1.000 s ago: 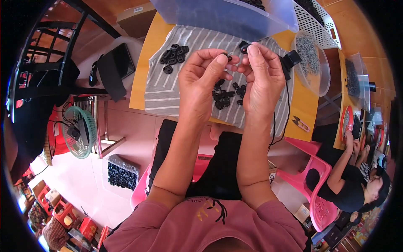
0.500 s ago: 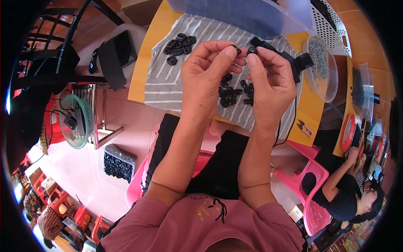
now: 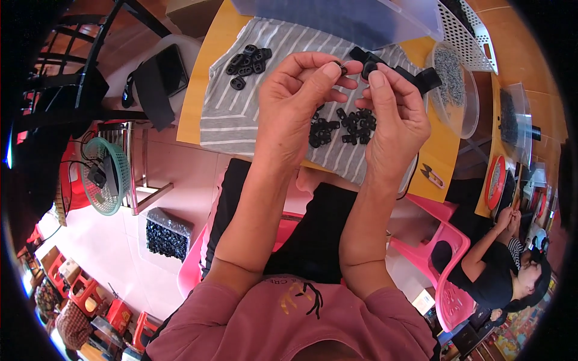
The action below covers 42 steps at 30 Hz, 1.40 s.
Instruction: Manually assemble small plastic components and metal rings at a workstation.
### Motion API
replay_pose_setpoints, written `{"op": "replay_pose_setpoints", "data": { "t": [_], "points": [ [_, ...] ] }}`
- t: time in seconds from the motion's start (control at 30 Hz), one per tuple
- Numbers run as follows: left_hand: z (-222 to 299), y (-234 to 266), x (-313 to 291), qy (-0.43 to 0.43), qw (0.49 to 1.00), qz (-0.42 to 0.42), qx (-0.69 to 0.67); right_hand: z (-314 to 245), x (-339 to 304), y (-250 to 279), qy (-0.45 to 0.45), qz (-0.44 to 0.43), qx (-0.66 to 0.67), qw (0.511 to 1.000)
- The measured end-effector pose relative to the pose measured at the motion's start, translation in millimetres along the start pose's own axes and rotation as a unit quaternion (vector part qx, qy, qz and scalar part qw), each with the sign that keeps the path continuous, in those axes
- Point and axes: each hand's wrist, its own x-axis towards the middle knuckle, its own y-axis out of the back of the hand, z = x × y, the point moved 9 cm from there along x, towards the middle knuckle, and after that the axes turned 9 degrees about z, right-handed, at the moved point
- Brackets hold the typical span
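Above the grey striped cloth (image 3: 232,129), my left hand (image 3: 289,102) pinches a small dark part (image 3: 342,68) between thumb and forefinger; its exact shape is too small to make out. Close beside it, my right hand (image 3: 398,114) grips a small black plastic part (image 3: 368,70) in its fingertips, with a gap between the two parts. Left of my hands lies a pile of black two-holed cord locks (image 3: 248,60). Two loose clusters of smaller black plastic parts, one left (image 3: 323,131) and one right (image 3: 358,124), rest beneath my hands, partly covered by them.
Along the far edge stands a clear bluish bin (image 3: 343,24). To the right are a black strapped object (image 3: 426,80), a clear tub of small grey pieces (image 3: 450,69), a white perforated basket (image 3: 481,30) and thread snips (image 3: 431,175). A co-worker (image 3: 490,271) sits at the right.
The view has shifted slightly, so the table sits further left. My hands have moved a little apart, and the black part in my right hand shows more fully.
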Motion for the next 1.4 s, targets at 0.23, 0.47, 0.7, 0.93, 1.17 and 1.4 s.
{"op": "replay_pose_setpoints", "data": {
  "t": [0.23,0.47,0.7,0.93,1.17,1.4],
  "points": [
    [-7,-14,-9,0.036,0.999,-0.037,-0.016,-14,-4,14,0.023,-0.001,0.002,1.0],
    [-15,-20,-19,0.081,0.994,-0.062,0.027,-36,-8,23,-0.002,-0.037,0.012,0.999],
    [-11,-34,-27,0.072,0.991,-0.097,0.064,-46,-10,26,-0.01,-0.064,0.013,0.998],
    [-10,-37,-32,0.074,0.989,-0.11,0.065,-50,-13,29,-0.007,-0.053,-0.002,0.999],
    [-7,-38,-33,0.065,0.989,-0.115,0.059,-54,-14,28,0.015,-0.059,-0.018,0.998],
    [-7,-43,-37,0.055,0.989,-0.123,0.059,-62,-15,31,0.047,-0.068,-0.036,0.996]
  ]
}}
